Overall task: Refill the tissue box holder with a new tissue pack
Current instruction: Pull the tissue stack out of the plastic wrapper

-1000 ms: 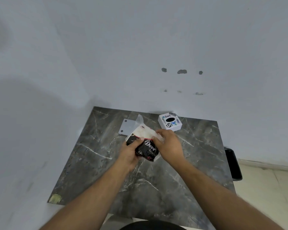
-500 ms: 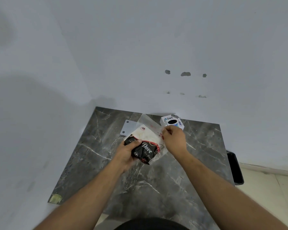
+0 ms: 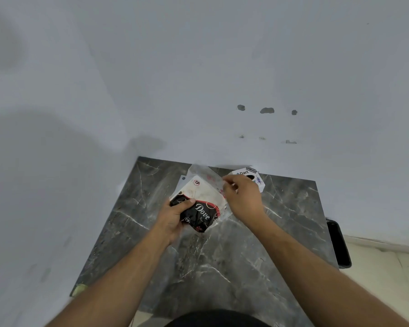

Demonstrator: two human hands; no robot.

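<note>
Left hand fingers clamp the tissue pack at its dark lower end; right hand fingertips pinch the clear wrapper's top edge.

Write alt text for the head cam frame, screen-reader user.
Over a dark marble table, the left hand grips a black Dove tissue pack while the right hand pinches its clear plastic flap up and open. A white hexagonal tissue holder sits just behind, by the wall.

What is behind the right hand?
The white holder, its dark round opening partly showing past the right hand. Its lower front is covered by the hand.
</note>
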